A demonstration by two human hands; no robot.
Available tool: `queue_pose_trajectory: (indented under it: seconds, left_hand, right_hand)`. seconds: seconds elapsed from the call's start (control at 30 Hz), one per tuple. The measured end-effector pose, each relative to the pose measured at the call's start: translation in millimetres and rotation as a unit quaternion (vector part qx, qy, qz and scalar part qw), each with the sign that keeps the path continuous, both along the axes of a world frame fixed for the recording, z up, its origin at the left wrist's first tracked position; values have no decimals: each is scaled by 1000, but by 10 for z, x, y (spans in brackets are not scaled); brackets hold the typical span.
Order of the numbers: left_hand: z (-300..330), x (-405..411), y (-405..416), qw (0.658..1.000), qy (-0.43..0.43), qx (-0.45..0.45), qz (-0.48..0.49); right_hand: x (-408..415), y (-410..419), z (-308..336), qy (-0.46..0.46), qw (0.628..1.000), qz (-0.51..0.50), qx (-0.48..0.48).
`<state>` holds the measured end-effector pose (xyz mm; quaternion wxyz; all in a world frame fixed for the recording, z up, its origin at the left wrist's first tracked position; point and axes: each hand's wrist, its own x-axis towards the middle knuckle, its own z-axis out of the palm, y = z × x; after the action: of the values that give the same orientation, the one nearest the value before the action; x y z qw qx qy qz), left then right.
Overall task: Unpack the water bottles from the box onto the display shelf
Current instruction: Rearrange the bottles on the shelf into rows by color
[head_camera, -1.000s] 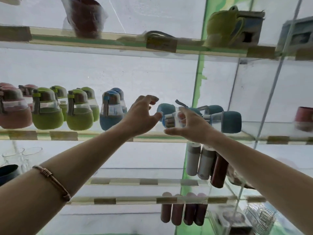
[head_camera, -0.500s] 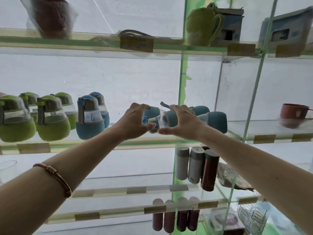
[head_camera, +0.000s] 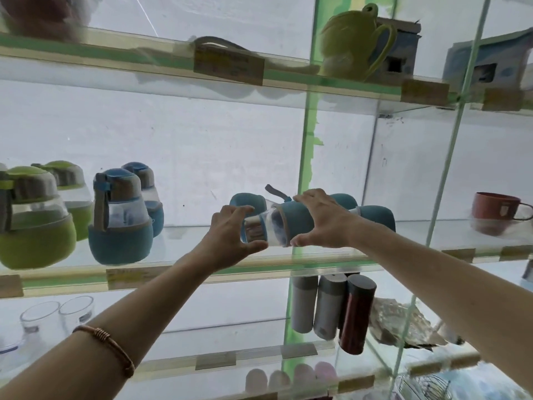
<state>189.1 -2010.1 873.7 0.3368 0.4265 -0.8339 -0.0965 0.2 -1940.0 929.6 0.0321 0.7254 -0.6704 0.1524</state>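
A blue water bottle lies on its side above the glass display shelf, held between both hands. My left hand grips its cap end with curled fingers and thumb. My right hand holds the blue sleeve from above, thumb underneath. More blue bottles lie on their sides behind it, one to the left and one to the right. Two blue bottles stand upright to the left, beside green bottles. The box is out of view.
A green-edged glass divider rises behind the held bottle. A red mug sits on the right shelf section. Flasks hang below the shelf, drinking glasses lower left. A green teapot stands on the upper shelf.
The view has shifted so the shelf contents slid left. Both hands have closed on the lying blue bottle and drawn it slightly forward and down toward the shelf's front edge.
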Motion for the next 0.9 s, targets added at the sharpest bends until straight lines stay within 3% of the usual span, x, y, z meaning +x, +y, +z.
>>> queue_pose_trajectory:
  seconds: [0.13, 0.27, 0.37, 0.53, 0.63, 0.73, 0.9]
  left_hand:
    - [-35, 26, -190, 1000, 22, 14, 9]
    - [-117, 26, -271, 997, 52, 59, -24]
    - [-124, 18, -294, 996, 67, 43, -37]
    - [-147, -12, -286, 997, 67, 6, -41]
    - [-162, -15, -277, 997, 69, 8, -40]
    - [-160, -16, -266, 997, 66, 3, -31]
    - [-147, -4, -241, 994, 89, -28, -52]
  right_hand:
    - [-31, -184, -40, 9, 1000, 22, 7]
    - [-58, -398, -86, 111, 994, -10, -17]
    - [-73, -482, -77, 189, 981, -32, -36]
    - [-104, -501, -60, 222, 974, -26, -36]
    - [-124, -536, -66, 194, 981, -13, -21]
    - [-173, -539, -150, 83, 996, 19, -14]
    - [-233, -450, -315, 6, 996, 35, -87]
